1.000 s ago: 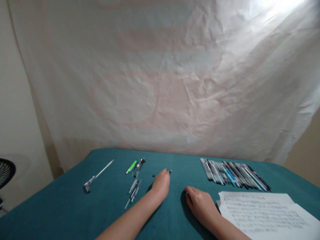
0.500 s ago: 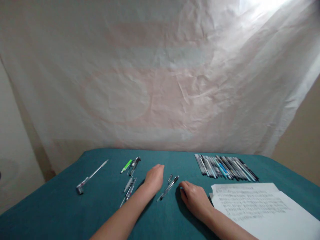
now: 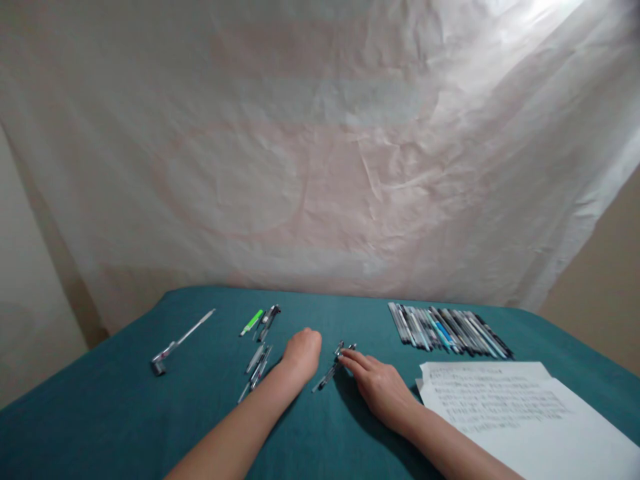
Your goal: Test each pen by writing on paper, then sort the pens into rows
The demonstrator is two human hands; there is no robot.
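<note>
Stretching toward the lower middle of the frame, the right hand [image 3: 383,387] is no longer curling beside the pen [image 3: 327,379], as half a second ago, but is reaching over it with straightened fingers. Whether they are touching or pinching it, I cannot tell. The pen is lying aslant on the cloth [image 3: 95,407], just below centre, with a small piece [image 3: 339,347] sitting near its upper end; both are now occupying a spot that was showing bare cloth a second ago. Just left of the pen, the left hand [image 3: 303,353] is staying curled, back toward the camera, and I cannot tell whether it is gripping anything. The green marker [image 3: 251,323] at centre left, the pen row [image 3: 450,330] at centre right and the paper [image 3: 500,400] at lower right are keeping their places.
</note>
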